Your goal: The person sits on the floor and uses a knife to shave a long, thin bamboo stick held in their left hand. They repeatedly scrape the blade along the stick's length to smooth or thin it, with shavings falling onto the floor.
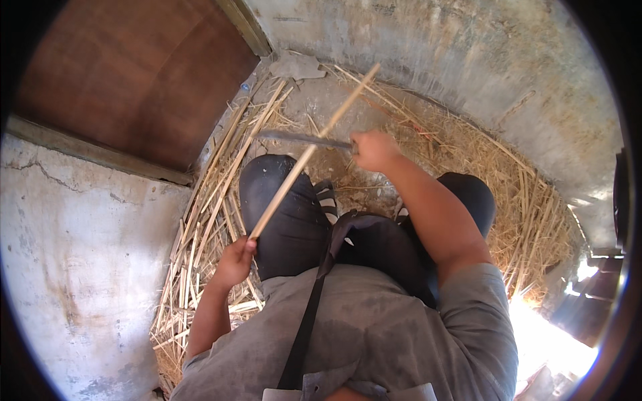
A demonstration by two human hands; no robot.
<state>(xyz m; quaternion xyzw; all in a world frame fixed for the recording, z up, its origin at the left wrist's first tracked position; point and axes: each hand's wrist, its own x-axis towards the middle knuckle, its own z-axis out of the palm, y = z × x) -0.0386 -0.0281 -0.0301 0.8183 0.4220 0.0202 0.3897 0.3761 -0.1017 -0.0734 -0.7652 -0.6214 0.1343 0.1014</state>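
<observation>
My left hand (235, 262) is closed round the lower end of a long pale strip of split bamboo or wood (284, 190), which slants up and away to the right across my left knee. In my right hand (376, 150) is the handle of a long dark-bladed knife (294, 138). Its blade points left and crosses the strip near the middle, seemingly touching it. The handle itself is mostly hidden by my fingers.
Many split strips (204, 220) lie piled along the left wall. Straw-like shavings and more strips (521, 214) cover the floor at right. A brown door panel (134, 73) stands at upper left, a stained concrete wall (455, 53) ahead. My sandalled foot (326, 200) rests between my knees.
</observation>
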